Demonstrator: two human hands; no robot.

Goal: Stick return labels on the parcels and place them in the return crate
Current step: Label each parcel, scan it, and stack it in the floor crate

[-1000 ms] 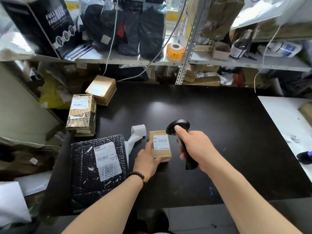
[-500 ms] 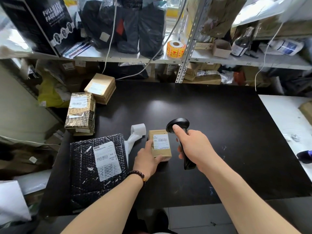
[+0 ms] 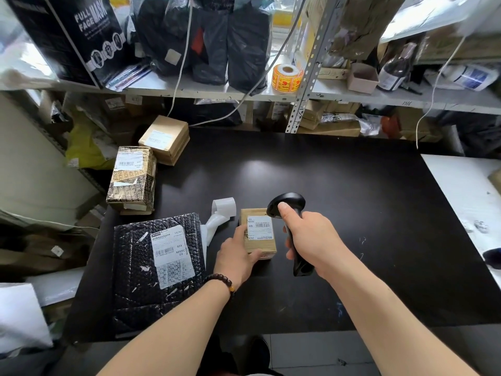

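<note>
Black table (image 3: 352, 213) | left hand (image 3: 235, 259) gripping small box (image 3: 259, 234) | right hand (image 3: 311, 240) clenching scanner (image 3: 292, 232) | box looking light, stiff; pinch sides.

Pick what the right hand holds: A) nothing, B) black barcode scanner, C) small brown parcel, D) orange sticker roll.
B: the right hand grips the black barcode scanner by its handle, while the left hand holds the small brown parcel.

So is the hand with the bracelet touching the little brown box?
Touching. The head view shows the left hand holding the small brown box, thumb on its left side, fingers curled round its near edge.
</note>
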